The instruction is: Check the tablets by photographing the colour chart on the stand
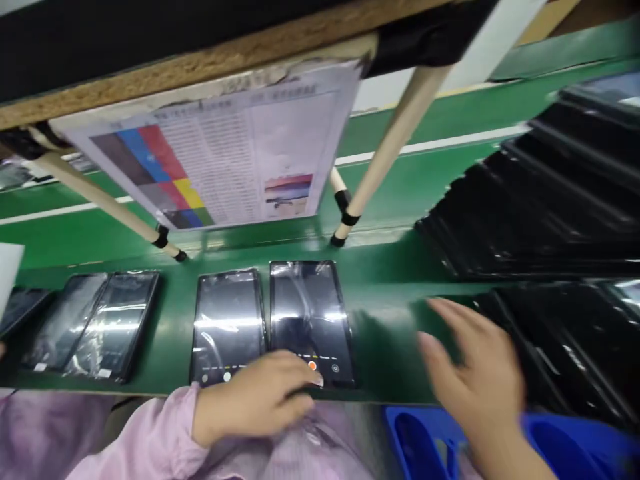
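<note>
Two tablets lie side by side on the green bench: a left tablet and a right tablet, both with lit camera-style controls along the lower edge. My left hand reaches over their near edges, its forefinger stretched out at the bottom of the right tablet, by an orange-red round button. Whether the fingertip presses the glass I cannot tell. My right hand, slightly blurred, hovers to the right with thumb and fingers apart and nothing in it. Beside it lies a row of overlapping dark tablets.
More dark tablets lean in a large row at the back right. A blue tray is below the bench edge. A printed sheet hangs from a shelf on beige pipe legs. Wrapped tablets and another person's sleeve are left.
</note>
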Demonstrator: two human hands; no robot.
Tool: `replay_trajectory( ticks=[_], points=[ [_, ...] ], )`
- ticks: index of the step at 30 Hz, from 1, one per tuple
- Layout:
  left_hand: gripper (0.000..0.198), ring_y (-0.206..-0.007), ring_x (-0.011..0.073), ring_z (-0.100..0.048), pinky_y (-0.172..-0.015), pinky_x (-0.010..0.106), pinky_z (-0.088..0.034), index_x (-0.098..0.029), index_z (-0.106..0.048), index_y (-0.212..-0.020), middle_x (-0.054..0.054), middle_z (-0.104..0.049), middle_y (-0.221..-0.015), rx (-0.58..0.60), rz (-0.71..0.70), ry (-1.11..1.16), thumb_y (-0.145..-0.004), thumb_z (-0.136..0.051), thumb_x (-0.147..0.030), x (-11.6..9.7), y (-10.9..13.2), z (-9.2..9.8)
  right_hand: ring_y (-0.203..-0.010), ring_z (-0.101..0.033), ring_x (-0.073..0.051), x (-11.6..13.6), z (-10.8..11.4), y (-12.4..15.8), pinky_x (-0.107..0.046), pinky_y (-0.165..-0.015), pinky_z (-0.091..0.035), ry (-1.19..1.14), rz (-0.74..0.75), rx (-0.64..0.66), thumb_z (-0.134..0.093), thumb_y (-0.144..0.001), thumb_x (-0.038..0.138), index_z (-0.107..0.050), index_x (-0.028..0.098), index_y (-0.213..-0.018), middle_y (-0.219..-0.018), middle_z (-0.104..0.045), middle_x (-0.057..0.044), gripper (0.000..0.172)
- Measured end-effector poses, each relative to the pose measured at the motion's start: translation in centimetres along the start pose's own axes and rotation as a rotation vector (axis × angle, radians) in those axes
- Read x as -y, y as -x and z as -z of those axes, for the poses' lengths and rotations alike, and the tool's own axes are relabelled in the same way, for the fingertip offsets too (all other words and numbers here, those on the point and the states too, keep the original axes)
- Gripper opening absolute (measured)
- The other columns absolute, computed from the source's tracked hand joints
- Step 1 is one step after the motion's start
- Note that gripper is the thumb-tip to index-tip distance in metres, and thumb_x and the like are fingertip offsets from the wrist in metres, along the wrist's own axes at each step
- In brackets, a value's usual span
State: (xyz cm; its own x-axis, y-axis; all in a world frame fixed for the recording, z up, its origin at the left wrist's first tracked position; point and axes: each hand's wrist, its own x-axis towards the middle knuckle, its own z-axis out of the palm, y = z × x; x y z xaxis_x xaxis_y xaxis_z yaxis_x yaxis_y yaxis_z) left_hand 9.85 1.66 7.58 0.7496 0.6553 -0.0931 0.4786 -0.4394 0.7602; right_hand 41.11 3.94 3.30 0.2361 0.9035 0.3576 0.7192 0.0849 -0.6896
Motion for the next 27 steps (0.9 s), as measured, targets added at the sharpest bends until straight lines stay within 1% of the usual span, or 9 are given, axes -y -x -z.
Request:
replay_trajectory(
  ticks=[3,6,8,10,13,19,21,24,27],
  points=[
    [0.042,-0.136,0.028,-0.056,-0.112,0.051,-0.049,-0.017,-0.057,-0.139,0.016,-0.062,-0.142,-0.343,0.291,-0.334,-0.099,-0.048,-0.027,2.7,4.0,-0.7,-0.129,-0.057,-0.038,0.5,-6.6,-0.8,-0.058,-0.105,-0.05,-0.128,-0.078,0.419,-0.057,-0.085,0.059,-0.063,0.02,-0.132,-0.142,-0.057,-0.018,0.061],
    [0.085,-0.147,0.041,-0.039,-0.113,0.061,-0.044,-0.011,-0.038,-0.153,0.023,-0.047,-0.154,-0.423,0.335,-0.611,-0.084,-0.073,-0.047,4.1,6.6,-3.1,-0.134,-0.054,-0.035,0.3,-11.1,-1.5,-0.056,-0.116,-0.04,-0.305,-0.234,0.425,-0.055,-0.085,0.063,-0.052,0.016,-0.144,-0.147,-0.053,-0.019,0.076],
    [0.116,-0.148,0.0474,-0.035,-0.113,0.064,-0.042,-0.009,-0.029,-0.157,0.026,-0.043,-0.156,-0.463,0.377,-0.734,-0.068,-0.084,-0.058,4.7,8.2,-4.5,-0.136,-0.053,-0.034,0.2,-12.2,-1.5,-0.055,-0.118,-0.038,-0.4,-0.349,0.36,-0.054,-0.084,0.067,-0.048,0.015,-0.148,-0.148,-0.052,-0.02,0.082],
    [0.125,-0.148,0.0516,-0.031,-0.113,0.068,-0.039,-0.009,-0.028,-0.157,0.028,-0.04,-0.157,-0.517,0.46,-0.819,-0.06,-0.088,-0.062,5.2,9.9,-5.0,-0.136,-0.053,-0.035,0.7,-11.8,-1.1,-0.055,-0.117,-0.038,-0.383,-0.369,0.291,-0.054,-0.084,0.068,-0.047,0.014,-0.15,-0.148,-0.052,-0.02,0.085],
    [0.122,-0.147,0.0539,-0.031,-0.112,0.07,-0.036,-0.01,-0.025,-0.158,0.031,-0.038,-0.157,-0.582,0.542,-0.873,-0.065,-0.083,-0.064,6.1,12.2,-4.7,-0.135,-0.053,-0.036,2.5,-10.0,0.6,-0.056,-0.117,-0.038,-0.187,-0.192,0.22,-0.056,-0.087,0.065,-0.056,0.018,-0.144,-0.145,-0.055,-0.019,0.074],
    [0.115,-0.143,0.0526,-0.038,-0.112,0.07,-0.036,-0.011,-0.01,-0.163,0.031,-0.044,-0.152,-0.695,0.521,-0.865,-0.08,-0.07,-0.063,8.4,14.9,-4.0,-0.128,-0.059,-0.031,6.4,-7.5,5.8,-0.051,-0.106,-0.048,0.003,0.154,0.307,-0.052,-0.099,0.047,-0.069,0.025,-0.13,-0.14,-0.061,-0.012,0.042],
    [0.111,-0.142,0.0509,-0.04,-0.111,0.069,-0.038,-0.013,-0.007,-0.163,0.031,-0.043,-0.152,-0.729,0.512,-0.787,-0.083,-0.07,-0.059,9.2,15.5,-3.9,-0.137,-0.051,-0.036,7.0,-7.3,7.4,-0.059,-0.11,-0.039,0.14,0.263,0.259,-0.05,-0.101,0.042,-0.076,0.029,-0.118,-0.143,-0.059,-0.01,0.033],
    [0.113,-0.138,0.0464,-0.047,-0.107,0.065,-0.045,-0.014,-0.004,-0.163,0.03,-0.044,-0.15,-0.719,0.551,-0.564,-0.083,-0.073,-0.054,10.3,16.4,-3.4,-0.146,-0.036,-0.039,7.4,-7.3,9.4,-0.066,-0.114,-0.023,0.299,0.336,0.208,-0.046,-0.104,0.036,-0.081,0.033,-0.101,-0.147,-0.056,-0.004,0.036],
    [0.118,-0.134,0.0427,-0.051,-0.106,0.063,-0.047,-0.017,0.0,-0.163,0.026,-0.047,-0.146,-0.657,0.6,-0.414,-0.08,-0.077,-0.049,11.0,16.9,-2.7,-0.147,-0.034,-0.037,7.6,-7.4,10.9,-0.061,-0.114,-0.027,0.328,0.308,0.164,-0.045,-0.104,0.033,-0.081,0.033,-0.106,-0.149,-0.054,-0.004,0.036]
  ],
)
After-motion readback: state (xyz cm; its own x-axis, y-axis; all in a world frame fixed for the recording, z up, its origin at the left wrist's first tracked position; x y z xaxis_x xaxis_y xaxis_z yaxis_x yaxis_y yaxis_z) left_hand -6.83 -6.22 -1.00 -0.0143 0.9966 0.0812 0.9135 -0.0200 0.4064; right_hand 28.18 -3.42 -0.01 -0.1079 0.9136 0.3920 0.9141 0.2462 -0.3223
